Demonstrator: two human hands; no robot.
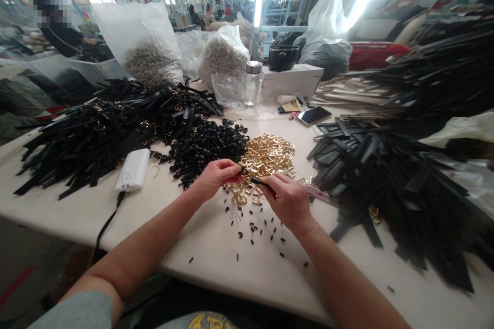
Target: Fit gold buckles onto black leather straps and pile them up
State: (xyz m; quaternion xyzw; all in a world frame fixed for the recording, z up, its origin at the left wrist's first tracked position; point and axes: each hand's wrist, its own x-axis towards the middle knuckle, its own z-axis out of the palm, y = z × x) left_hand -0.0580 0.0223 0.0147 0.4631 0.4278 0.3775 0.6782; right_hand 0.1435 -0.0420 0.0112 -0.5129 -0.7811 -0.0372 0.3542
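My left hand (216,179) is closed in a pinch on a small black loop (242,170), its shape partly hidden by the fingertips. Just to the right, my right hand (288,199) grips a black strap (259,181), whose narrow tip points at the left fingers; a small gap separates the two. Behind the hands lie a heap of black loops (208,146) and, beside it, a heap of gold buckles (270,154). Several small black bits (252,227) are scattered on the table in front of the hands.
Black straps with buckles (96,133) cover the table's left; plain black straps (370,175) are piled right. A white power bank (133,169) with a cable lies left. Behind stand a glass bottle (253,85), a phone (314,115), a white box (291,81) and filled plastic bags (226,54).
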